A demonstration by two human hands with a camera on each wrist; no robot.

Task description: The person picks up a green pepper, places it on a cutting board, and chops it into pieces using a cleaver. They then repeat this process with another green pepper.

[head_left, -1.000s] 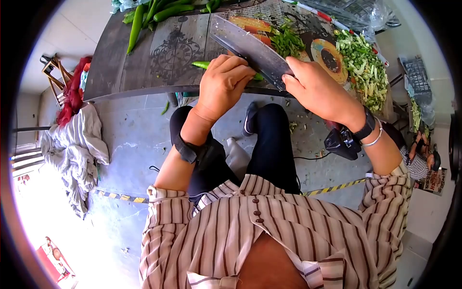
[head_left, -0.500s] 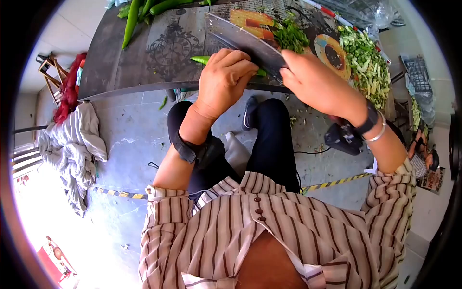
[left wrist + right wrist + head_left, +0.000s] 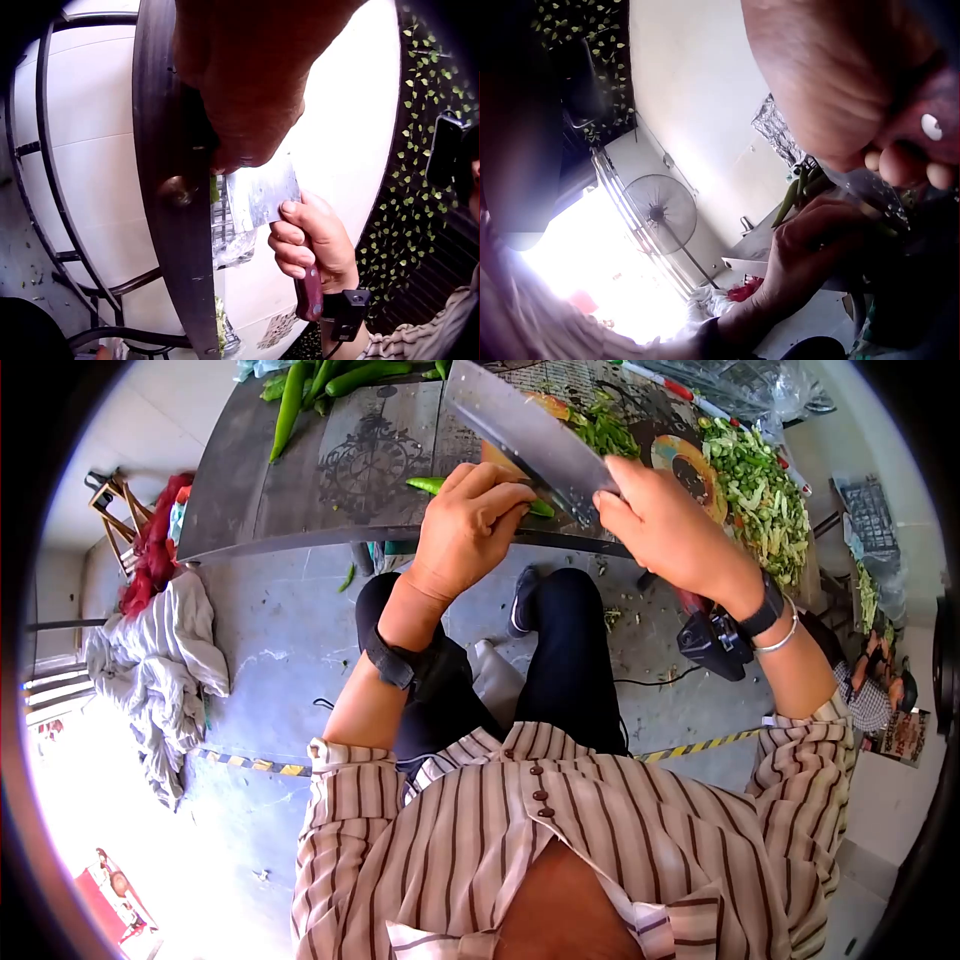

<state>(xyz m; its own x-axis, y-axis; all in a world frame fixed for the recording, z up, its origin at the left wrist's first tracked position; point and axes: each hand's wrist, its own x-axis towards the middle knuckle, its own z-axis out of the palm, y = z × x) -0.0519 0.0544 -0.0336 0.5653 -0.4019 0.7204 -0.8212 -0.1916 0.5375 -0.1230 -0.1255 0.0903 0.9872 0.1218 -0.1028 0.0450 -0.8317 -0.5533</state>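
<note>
In the head view, we see the left hand (image 3: 465,525) holding a green pepper (image 3: 424,484) under curled fingers at the table's (image 3: 250,500) near edge; the right hand (image 3: 675,535) grips a tilted cleaver (image 3: 525,440). In the left wrist view, we see fingers wrapping its dark-red handle (image 3: 307,292). In the right wrist view, whole peppers (image 3: 786,202) lie beyond the left hand.
</note>
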